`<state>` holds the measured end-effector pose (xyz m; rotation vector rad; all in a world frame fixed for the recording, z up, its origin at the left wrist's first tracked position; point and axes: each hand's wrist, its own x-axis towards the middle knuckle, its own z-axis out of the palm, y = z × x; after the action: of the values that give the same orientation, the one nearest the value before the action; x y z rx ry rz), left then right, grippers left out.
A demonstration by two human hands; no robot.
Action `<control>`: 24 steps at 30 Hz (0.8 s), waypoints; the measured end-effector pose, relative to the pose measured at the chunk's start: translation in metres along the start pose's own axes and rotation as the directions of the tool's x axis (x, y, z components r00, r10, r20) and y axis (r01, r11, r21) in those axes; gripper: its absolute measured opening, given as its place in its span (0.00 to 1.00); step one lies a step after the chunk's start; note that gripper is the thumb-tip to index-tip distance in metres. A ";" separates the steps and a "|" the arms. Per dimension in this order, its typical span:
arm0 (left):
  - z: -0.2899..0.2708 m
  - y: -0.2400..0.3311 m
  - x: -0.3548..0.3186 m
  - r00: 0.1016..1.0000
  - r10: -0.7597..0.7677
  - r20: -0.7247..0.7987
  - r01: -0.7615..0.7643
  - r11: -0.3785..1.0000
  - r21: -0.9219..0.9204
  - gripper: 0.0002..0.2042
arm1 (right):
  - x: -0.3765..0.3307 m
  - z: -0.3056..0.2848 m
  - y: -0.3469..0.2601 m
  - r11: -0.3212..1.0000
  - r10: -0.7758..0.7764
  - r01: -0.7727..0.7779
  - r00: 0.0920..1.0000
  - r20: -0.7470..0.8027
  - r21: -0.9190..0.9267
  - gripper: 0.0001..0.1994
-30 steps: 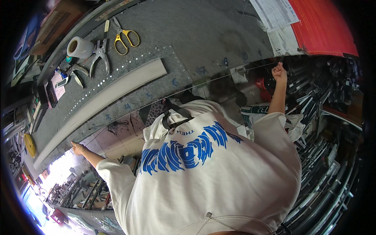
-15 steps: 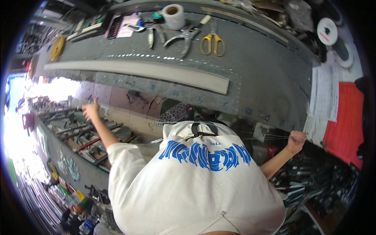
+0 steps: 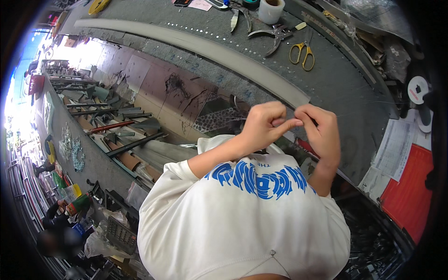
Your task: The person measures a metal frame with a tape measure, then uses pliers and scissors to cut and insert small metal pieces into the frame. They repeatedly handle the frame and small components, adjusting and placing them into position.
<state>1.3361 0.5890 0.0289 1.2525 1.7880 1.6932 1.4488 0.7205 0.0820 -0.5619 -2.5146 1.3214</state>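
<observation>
My left hand (image 3: 267,122) and my right hand (image 3: 322,128) meet in front of my chest, by the near end of a long pale flat strip (image 3: 196,44). The left fingers are curled closed, with the thumb reaching to the right fingertips. My right hand is bent at the wrist, its fingers pinched together. A very faint thin strand (image 3: 361,101) runs off to the right from beside it. Whatever lies between the left fingers is too fine or hidden to make out.
On the grey bench (image 3: 345,93) lie yellow-handled scissors (image 3: 303,55), pliers (image 3: 276,35) and a roll of clear film (image 3: 270,10). At left, a bin (image 3: 105,154) holds offcuts and bars. A red sheet (image 3: 410,186) and papers (image 3: 394,147) hang at right.
Both hands, spread wide apart before with thin strands at the right one, have come together at the middle. The left fingers have closed. The view has turned and shifted.
</observation>
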 end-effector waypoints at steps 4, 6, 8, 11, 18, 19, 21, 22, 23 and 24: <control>-0.008 -0.031 -0.009 0.971 0.043 -0.234 -0.057 0.997 -0.052 0.26 | -0.001 -0.036 -0.003 0.884 -0.172 0.118 0.982 -0.080 -0.452 0.05; -0.027 -0.054 -0.007 0.968 0.073 -0.242 -0.064 0.997 0.046 0.26 | 0.000 -0.038 0.003 0.908 -0.056 -0.004 0.990 -0.132 -0.418 0.03; -0.049 -0.076 -0.005 0.961 0.014 -0.275 0.017 0.994 0.110 0.26 | -0.001 -0.014 0.021 0.961 0.029 -0.064 0.991 -0.131 -0.269 0.04; -0.092 -0.106 -0.007 0.943 -0.102 -0.317 0.148 0.981 0.126 0.26 | -0.008 0.062 0.064 0.972 0.156 -0.158 0.987 0.025 0.173 0.06; -0.198 -0.181 -0.045 0.915 -0.339 -0.218 0.391 0.879 0.273 0.27 | 0.009 0.174 0.082 0.779 0.220 -0.434 0.865 0.452 0.452 0.10; -0.209 -0.192 -0.050 0.915 -0.342 -0.214 0.396 0.865 0.307 0.27 | 0.018 0.166 0.072 0.925 0.209 -0.309 0.900 0.382 0.222 0.09; -0.229 -0.209 -0.053 0.882 -0.361 -0.305 0.434 0.873 0.223 0.26 | 0.037 0.136 0.053 0.852 -0.073 0.178 0.971 0.225 -0.492 0.08; -0.237 -0.217 -0.050 0.878 -0.335 -0.341 0.410 0.896 0.174 0.26 | 0.044 0.118 0.046 0.871 -0.179 0.188 0.982 0.064 -0.454 0.08; -0.246 -0.224 -0.044 0.862 -0.332 -0.383 0.405 0.905 0.128 0.26 | 0.052 0.099 0.043 0.863 -0.309 0.250 0.949 -0.067 -0.439 0.08; -0.254 -0.230 -0.035 0.836 -0.324 -0.443 0.384 0.922 0.051 0.25 | 0.055 0.083 0.043 0.816 -0.231 0.144 0.969 -0.088 -0.560 0.07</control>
<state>1.0794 0.4371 -0.1438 0.5526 2.2548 1.7327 1.3773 0.7062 0.0019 -0.4753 -2.7200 0.4439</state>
